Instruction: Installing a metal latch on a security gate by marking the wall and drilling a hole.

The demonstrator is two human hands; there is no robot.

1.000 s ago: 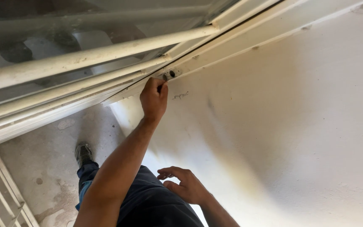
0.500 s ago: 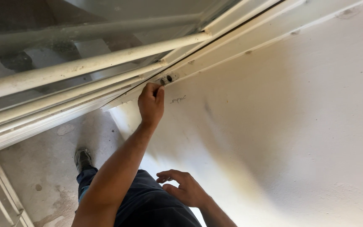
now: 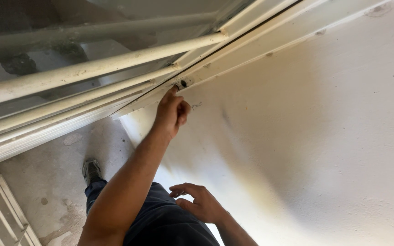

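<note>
Step in hand: fingertip work at a small dark fitting (image 3: 183, 83) set in the white frame strip (image 3: 251, 59), as judged from where the raised hand rests.
Left hand (image 3: 172, 111): arm stretched up from the lower left; fingers curled into the palm, one fingertip (image 3: 174, 89) extended and touching the strip just beside the fitting.
Left grip: closed to a loose fist; whether anything small lies inside the curl cannot be told.
Right hand (image 3: 199, 200): low, near the dark trousers (image 3: 160, 223), fingers spread and relaxed, holding nothing, well apart from the frame.
Fitting: on the strip where it meets the white wall (image 3: 306, 150); a faint scribbled mark (image 3: 196, 105) lies on the wall just below it.
Next move, judged: a fine, steady touch exactly at the fitting, since the spot is small and the arm is near full reach; the free hand is available for support.
Surroundings: pale rails (image 3: 92, 68) run beside the frame; a dark shoe (image 3: 91, 171) stands on the concrete floor (image 3: 46, 182); a white slatted grille (image 3: 1, 209) lies at the lower left.
</note>
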